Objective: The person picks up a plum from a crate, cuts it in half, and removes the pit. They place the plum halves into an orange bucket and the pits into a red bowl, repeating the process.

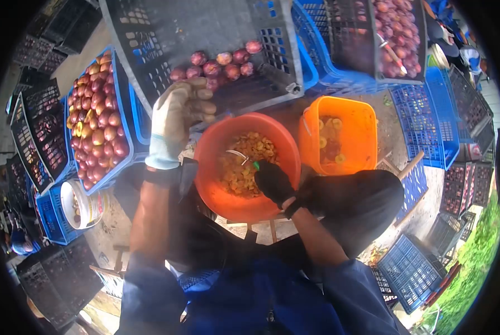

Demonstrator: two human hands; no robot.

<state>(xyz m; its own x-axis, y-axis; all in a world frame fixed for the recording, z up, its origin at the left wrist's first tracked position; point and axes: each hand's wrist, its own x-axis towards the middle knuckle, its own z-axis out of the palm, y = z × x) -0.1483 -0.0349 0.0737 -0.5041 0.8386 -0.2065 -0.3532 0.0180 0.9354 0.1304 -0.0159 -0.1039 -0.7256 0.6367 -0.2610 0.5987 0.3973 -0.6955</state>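
My left hand (180, 109), in a pale glove, is at the near edge of a tilted dark crate (200, 28). Its fingers are loosely bent and apart, and no fruit shows in them. Just beyond them, several reddish-purple plums (211, 68) lie at the crate's low side. My right hand (274, 183), black-gloved, is closed around the green handle of a small curved knife (240, 154). The blade points left over a red-orange basin (205, 192) between my knees. Cut yellow-orange fruit pieces (250, 148) cover the basin's bottom.
An orange bucket (367, 134) with a few fruit pieces stands right of the basin. To the left are a blue crate (124, 120) full of plums and a white bucket (96, 209). Another plum-filled crate (353, 42) sits at upper right, and stacked crates (409, 268) surround me.
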